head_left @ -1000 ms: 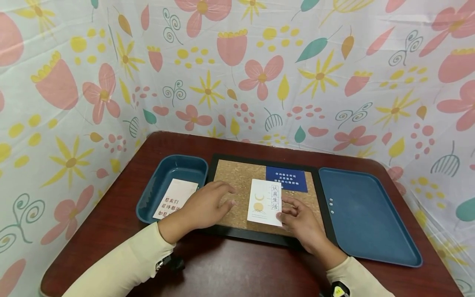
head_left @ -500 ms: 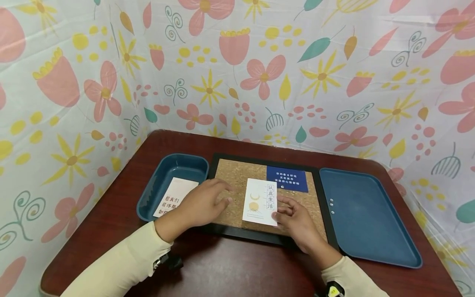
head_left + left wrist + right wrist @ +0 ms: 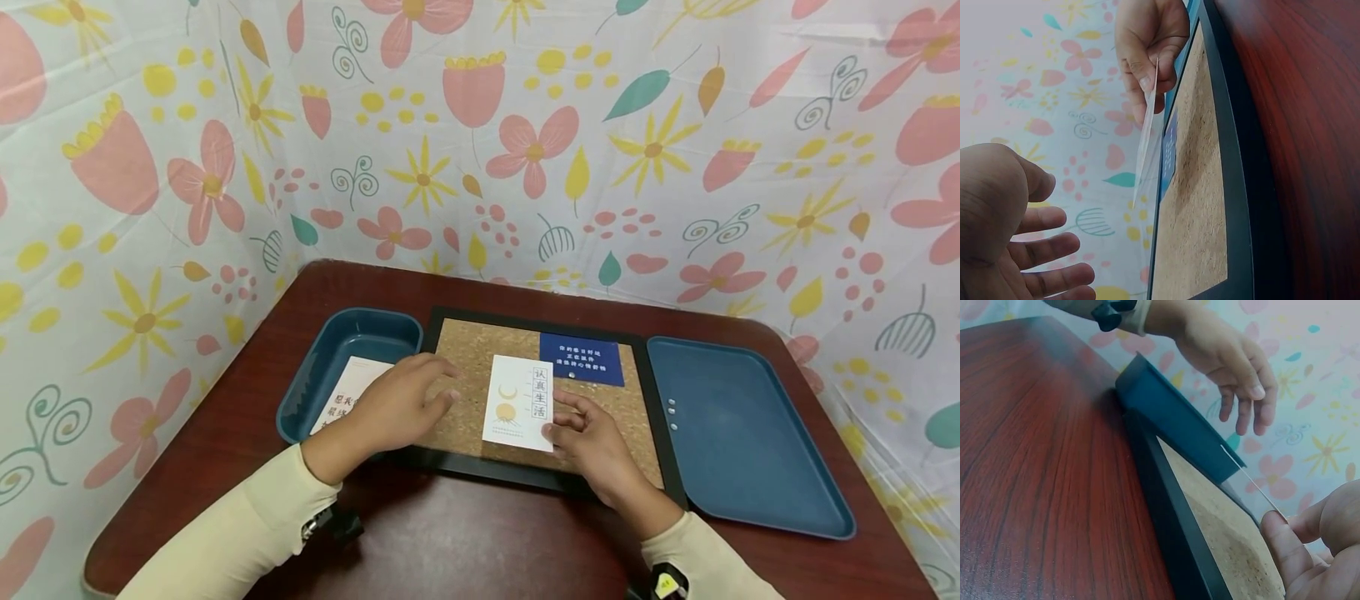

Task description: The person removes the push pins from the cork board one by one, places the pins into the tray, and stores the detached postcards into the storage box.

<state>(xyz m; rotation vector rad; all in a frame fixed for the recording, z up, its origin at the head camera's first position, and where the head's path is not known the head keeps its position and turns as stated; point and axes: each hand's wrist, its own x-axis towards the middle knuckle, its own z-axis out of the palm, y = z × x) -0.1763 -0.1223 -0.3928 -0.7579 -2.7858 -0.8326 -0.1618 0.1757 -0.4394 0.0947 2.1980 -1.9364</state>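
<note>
White card [image 3: 517, 403] juts leftward from the right hand's grip [image 3: 596, 446].

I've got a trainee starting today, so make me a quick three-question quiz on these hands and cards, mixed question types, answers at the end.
1. Multiple choice: what does the right hand hold?
A) a blue tray
B) a white card
C) a pen

2. True or false: the left hand is also gripping a card.

3. Fill in the blank: the dark blue card lies at the far right part of the ____.

Key:
1. B
2. False; the left hand holds nothing.
3. corkboard
</note>
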